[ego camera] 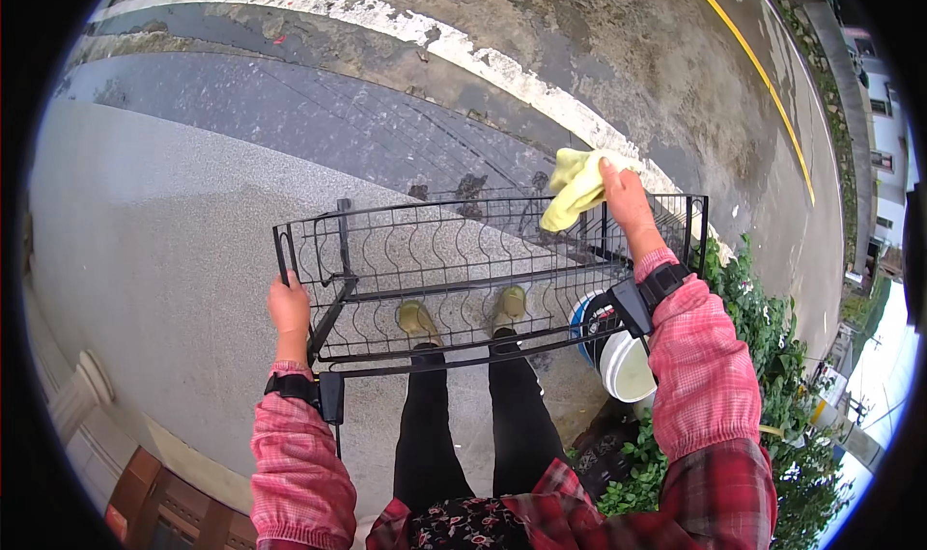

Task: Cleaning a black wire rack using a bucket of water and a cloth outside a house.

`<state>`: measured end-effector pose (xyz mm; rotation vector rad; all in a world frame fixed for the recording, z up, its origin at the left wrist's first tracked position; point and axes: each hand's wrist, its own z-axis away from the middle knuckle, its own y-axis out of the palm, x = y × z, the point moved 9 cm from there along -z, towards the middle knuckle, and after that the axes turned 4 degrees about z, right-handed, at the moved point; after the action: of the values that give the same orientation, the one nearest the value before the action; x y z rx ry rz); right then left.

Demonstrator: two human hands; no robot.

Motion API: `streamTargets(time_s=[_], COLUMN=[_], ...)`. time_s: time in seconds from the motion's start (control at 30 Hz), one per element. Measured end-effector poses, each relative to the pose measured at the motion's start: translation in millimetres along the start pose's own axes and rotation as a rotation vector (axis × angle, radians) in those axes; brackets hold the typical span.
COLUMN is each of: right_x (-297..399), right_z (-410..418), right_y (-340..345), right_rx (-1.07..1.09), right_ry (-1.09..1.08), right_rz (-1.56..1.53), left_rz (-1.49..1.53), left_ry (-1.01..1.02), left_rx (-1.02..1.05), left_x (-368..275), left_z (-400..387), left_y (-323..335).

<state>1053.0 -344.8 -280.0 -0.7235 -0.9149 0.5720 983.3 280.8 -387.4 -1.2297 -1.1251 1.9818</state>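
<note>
A black metal wire rack (463, 282) with wavy wires spans the space before me, above my shoes. My left hand (289, 305) is closed around the frame at its left end. In my right hand (624, 195) is a yellow cloth (576, 188), bunched in the fingers and hanging over the rack's upper right part. Whether the cloth touches the wires I cannot tell.
A white bucket (627, 367) with cloudy liquid stands at the lower right, beside another bucket (581, 317) holding dark items. Leafy plants (760, 333) grow at the right. Wet paving (181, 209) lies underfoot, and a wooden door or furniture piece (174, 503) is at lower left.
</note>
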Motion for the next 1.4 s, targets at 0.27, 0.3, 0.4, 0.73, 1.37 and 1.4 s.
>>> streamTargets(time_s=[0.27, 0.3, 0.4, 0.73, 1.37, 1.4], right_x=[52.8, 55.8, 67.0, -48.7, -123.1, -83.3], right_z=[3.9, 1.1, 3.8, -21.8, -49.2, -38.4], right_y=[-78.9, -63.0, 28.1, -12.3, -32.7, -14.1], right_rx=[0.131, 0.279, 0.318, 0.442, 0.692, 0.761], right_ry=[-0.095, -0.131, -0.588, -0.419, -0.265, -0.325], right_rz=[-0.516, -0.269, 0.4, 0.572, 0.579, 0.528], left_rz=[-0.11, -0.057, -0.019, -0.285, -0.349, -0.367], left_ry=[0.712, 0.786, 0.88, 0.869, 0.911, 0.909], left_rx=[-0.173, -0.026, 0.317, 0.295, 0.313, 0.31], left_x=[-232.8, -271.3, -347.5, -387.3, -377.9, -377.9], left_z=[91.8, 112.2, 165.6, 194.2, 197.4, 196.1], left_y=[-19.4, 3.6, 100.5, 203.7, 216.0, 214.5])
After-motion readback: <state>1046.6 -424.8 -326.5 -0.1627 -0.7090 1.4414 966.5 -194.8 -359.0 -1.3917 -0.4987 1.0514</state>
